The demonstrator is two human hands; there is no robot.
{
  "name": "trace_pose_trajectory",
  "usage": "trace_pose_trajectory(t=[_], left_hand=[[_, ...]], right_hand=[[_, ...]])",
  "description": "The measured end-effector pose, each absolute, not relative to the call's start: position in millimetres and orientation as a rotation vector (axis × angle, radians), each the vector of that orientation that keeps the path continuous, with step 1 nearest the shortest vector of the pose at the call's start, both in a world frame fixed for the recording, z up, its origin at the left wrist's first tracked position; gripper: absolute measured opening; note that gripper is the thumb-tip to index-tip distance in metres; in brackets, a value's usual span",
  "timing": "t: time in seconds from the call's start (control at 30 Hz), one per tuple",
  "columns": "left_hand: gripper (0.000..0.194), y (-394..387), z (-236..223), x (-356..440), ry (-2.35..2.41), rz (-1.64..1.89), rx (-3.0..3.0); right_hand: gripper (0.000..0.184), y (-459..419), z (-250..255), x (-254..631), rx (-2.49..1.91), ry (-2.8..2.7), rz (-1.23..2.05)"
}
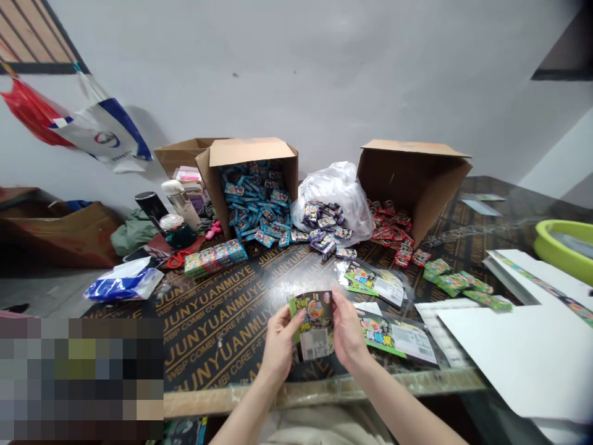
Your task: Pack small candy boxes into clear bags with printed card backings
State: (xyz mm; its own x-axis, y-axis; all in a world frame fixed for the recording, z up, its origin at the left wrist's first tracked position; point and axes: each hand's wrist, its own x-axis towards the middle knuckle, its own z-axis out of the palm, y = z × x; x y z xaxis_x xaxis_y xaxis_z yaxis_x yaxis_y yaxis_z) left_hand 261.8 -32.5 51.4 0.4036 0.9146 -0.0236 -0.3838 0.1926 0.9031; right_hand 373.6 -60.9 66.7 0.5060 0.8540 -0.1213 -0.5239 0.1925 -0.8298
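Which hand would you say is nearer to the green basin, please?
Right. The right hand is at the right edge of the pouch, left of the green basin; the left hand grips the pouch's left edge, farther from it.

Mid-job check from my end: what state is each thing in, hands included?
Pouch: held, mouth seal unclear
Left hand: gripping the pouch's left side
Right hand: at its right edge, grip unclear
Left carton: open, blue packets spilling out
Right carton: open, red packets spilling out
Plastic bag: open, purple packets spilling out
Green packets: lying loose
Red bag: hanging
White-topped bottle: capped
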Motion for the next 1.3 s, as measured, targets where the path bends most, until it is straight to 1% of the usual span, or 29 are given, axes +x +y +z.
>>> trace_pose_trajectory(t=[0.13, 0.27, 0.33, 0.4, 0.43, 0.47, 0.57, 0.63, 0.73, 0.8, 0.9, 1.03, 1.1, 1.17, 1.23, 1.3], left_hand=[[0.026, -27.7, 62.1, 257.3, 0.640, 0.927, 1.138], [0.027, -16.9, 53.1, 262.2, 0.661, 0.870, 1.182], [0.032, -12.0, 47.5, 268.1, 0.684, 0.927, 1.121], [0.042, -10.3, 45.9, 274.5, 0.680, 1.015, 0.992], [0.044, -10.7, 46.7, 277.2, 0.671, 1.047, 0.911], [0.043, -11.9, 48.2, 279.2, 0.669, 1.071, 0.826], [0.032, -15.6, 54.4, 279.6, 0.725, 1.084, 0.611], [0.027, -15.2, 58.7, 274.4, 0.787, 1.063, 0.573], [0.012, -10.1, 69.3, 260.0, 0.820, 0.976, 0.757], [0.012, -8.1, 80.6, 248.8, 0.835, 0.923, 0.952], [0.014, -13.1, 97.9, 234.7, 0.849, 0.909, 1.331], [0.008, -24.6, 107.3, 224.9, 0.814, 1.001, 1.785], [0.006, -24.7, 108.0, 222.5, 0.835, 1.011, 1.812], [0.009, -20.5, 109.9, 221.0, 0.866, 0.929, 1.748], [0.014, -14.6, 113.7, 220.1, 0.890, 0.793, 1.650], [0.015, -10.6, 117.8, 219.9, 0.907, 0.705, 1.590]], right_hand=[[0.032, -64.4, 75.4, 376.0, -0.966, -0.397, 1.073], [0.034, -53.5, 74.6, 380.4, -1.017, -0.362, 1.160], [0.037, -45.4, 71.5, 380.9, -1.001, -0.315, 1.184], [0.038, -40.1, 68.8, 380.0, -0.964, -0.282, 1.182], [0.037, -39.2, 67.6, 379.2, -0.949, -0.280, 1.172], [0.034, -39.5, 66.6, 378.2, -0.942, -0.292, 1.160], [0.020, -46.5, 63.6, 375.3, -0.953, -0.406, 1.119], [0.016, -53.6, 62.3, 374.6, -0.975, -0.480, 1.097], [0.014, -63.3, 63.6, 378.1, -0.995, -0.542, 1.133], [0.010, -67.9, 66.8, 383.6, -1.037, -0.598, 1.135], [0.011, -73.2, 71.7, 393.8, -1.158, -0.772, 0.987], [0.010, -81.0, 74.3, 403.0, -1.209, -1.146, 0.742], [0.013, -84.4, 76.6, 404.0, -1.218, -1.276, 0.629], [0.012, -86.3, 82.1, 402.8, -1.240, -1.324, 0.591], [0.009, -86.5, 90.2, 400.2, -1.267, -1.319, 0.675], [0.011, -86.0, 98.5, 397.3, -1.298, -1.297, 0.802]])
